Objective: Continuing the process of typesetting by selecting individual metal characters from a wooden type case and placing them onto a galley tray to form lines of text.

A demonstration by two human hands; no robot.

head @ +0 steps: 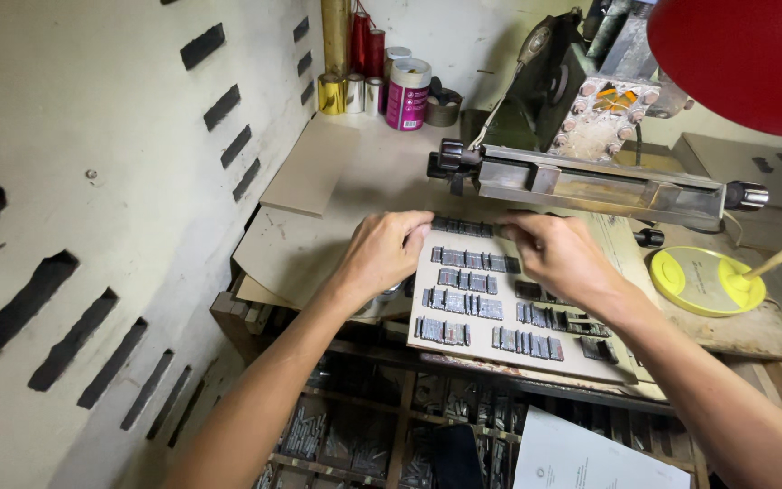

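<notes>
While both forearms reach forward, left hand (382,252) and right hand (556,255) pinch the top type row (463,226).

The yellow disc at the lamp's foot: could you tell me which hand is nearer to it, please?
Right. The right hand lies just left of the yellow disc; the left hand is farther left.

At the back of your surface (382,172), against the wall, locate a cylindrical can (406,94) with a magenta label wrapped around its body and a pale top rim. Just left of it stand a gold foil roll (330,93) and two silver rolls (363,93); red cylinders (366,43) rise behind them. At your lower right, a white printed sheet (590,457) bearing a small round emblem lies over the compartmented tray (355,435). A round yellow disc (703,281) lies at your right.
</notes>
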